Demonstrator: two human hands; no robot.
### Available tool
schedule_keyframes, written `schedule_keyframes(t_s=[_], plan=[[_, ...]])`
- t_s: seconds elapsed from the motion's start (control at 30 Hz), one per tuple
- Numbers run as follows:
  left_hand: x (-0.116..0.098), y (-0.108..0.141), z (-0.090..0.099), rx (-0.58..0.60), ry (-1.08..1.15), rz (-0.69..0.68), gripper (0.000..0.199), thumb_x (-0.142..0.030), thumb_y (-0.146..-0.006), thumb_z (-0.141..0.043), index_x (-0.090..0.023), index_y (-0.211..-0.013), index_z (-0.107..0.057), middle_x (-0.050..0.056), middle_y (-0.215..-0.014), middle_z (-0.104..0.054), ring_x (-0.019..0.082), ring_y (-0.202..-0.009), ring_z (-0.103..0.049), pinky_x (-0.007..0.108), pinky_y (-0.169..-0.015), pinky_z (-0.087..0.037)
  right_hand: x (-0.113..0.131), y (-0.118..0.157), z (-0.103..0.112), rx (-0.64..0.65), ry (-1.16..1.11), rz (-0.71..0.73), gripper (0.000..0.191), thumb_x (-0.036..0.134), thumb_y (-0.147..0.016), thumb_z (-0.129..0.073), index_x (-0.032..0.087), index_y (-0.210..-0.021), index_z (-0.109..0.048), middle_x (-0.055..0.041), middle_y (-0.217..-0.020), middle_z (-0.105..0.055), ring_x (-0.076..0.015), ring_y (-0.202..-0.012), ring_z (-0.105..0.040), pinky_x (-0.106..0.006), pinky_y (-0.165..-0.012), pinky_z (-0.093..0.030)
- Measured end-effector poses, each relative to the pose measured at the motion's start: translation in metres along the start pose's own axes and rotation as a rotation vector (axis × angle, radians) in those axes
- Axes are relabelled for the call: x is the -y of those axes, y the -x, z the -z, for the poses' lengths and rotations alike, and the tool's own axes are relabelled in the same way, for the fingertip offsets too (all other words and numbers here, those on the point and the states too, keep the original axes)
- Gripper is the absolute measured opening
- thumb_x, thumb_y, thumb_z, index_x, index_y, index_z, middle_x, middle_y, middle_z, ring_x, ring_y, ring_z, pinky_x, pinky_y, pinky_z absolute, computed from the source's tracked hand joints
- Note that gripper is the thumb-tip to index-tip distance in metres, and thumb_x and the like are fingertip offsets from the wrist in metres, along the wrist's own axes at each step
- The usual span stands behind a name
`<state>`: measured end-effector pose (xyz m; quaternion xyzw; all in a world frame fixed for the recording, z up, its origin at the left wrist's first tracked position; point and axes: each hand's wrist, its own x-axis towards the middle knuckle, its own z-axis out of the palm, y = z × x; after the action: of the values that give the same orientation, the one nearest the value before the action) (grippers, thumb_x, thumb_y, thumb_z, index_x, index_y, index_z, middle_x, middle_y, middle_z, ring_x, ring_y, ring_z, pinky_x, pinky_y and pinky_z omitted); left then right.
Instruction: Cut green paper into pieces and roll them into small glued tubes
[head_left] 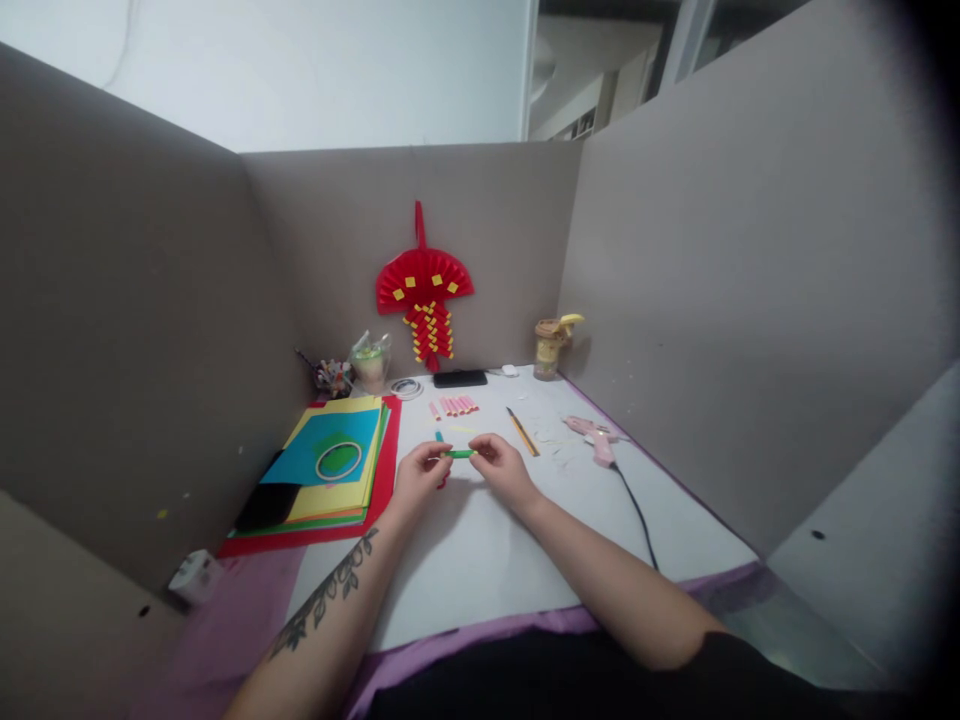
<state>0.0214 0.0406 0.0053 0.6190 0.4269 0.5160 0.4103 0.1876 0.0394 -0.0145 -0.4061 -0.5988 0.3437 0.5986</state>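
A small green paper roll (460, 454) is held level between my two hands, over the middle of the white table. My left hand (424, 473) pinches its left end, and my right hand (501, 468) pinches the right end. A blue piece (439, 437) shows just above my left fingertips, and something red peeks out below them. Beyond my hands lies a row of small pink rolls (459, 406) with yellowish ends. To their right rests a yellow cutter (523, 432).
Coloured paper sheets (379, 475) with a ring (338, 461) lie left. A pink glue gun (600, 440) with a black cord is right. Behind are a phone (460, 379), cups and a pen holder (332, 376); a red paper ornament (425, 283) hangs on the grey partition.
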Motion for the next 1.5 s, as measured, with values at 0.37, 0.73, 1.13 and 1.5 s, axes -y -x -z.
schedule_keyframes(t_s=[0.37,0.73,1.13,1.5], plan=[[0.005,0.000,0.001,0.034,-0.023,-0.004,0.027,-0.032,-0.070,-0.064,-0.014,-0.090,-0.062,0.000,-0.065,-0.059,0.010,-0.056,-0.054,0.021,-0.051,-0.040,-0.003,-0.002,0.000,-0.006,-0.030,-0.020,0.015,0.026,-0.068,-0.061,0.019,-0.080,-0.055,-0.0022,-0.077,-0.058,-0.0167,-0.072,-0.055,-0.030,-0.069,-0.046],[0.007,-0.002,0.000,0.017,-0.030,0.010,0.032,-0.034,-0.070,-0.065,-0.014,-0.095,-0.061,0.002,-0.069,-0.062,0.012,-0.057,-0.056,0.022,-0.053,-0.042,-0.001,-0.002,0.001,-0.041,0.042,0.016,0.015,0.027,-0.070,-0.058,0.020,-0.082,-0.054,-0.0011,-0.078,-0.057,-0.0159,-0.071,-0.053,-0.028,-0.067,-0.043],[0.007,-0.001,0.001,0.049,-0.094,0.007,0.028,-0.035,-0.073,-0.061,-0.014,-0.092,-0.060,0.003,-0.072,-0.062,0.013,-0.059,-0.058,0.022,-0.053,-0.044,0.004,-0.002,0.002,-0.048,0.083,0.031,0.013,0.025,-0.072,-0.056,0.019,-0.083,-0.054,-0.0028,-0.083,-0.058,-0.0171,-0.077,-0.055,-0.030,-0.072,-0.045],[0.006,-0.001,0.002,0.017,-0.096,-0.021,0.020,-0.031,-0.071,-0.063,-0.015,-0.082,-0.058,-0.003,-0.058,-0.055,0.009,-0.049,-0.049,0.019,-0.048,-0.037,0.002,-0.002,0.001,-0.031,0.017,0.018,0.029,0.021,-0.069,-0.059,0.020,-0.098,-0.054,-0.0058,-0.099,-0.058,-0.0174,-0.084,-0.058,-0.030,-0.071,-0.047]])
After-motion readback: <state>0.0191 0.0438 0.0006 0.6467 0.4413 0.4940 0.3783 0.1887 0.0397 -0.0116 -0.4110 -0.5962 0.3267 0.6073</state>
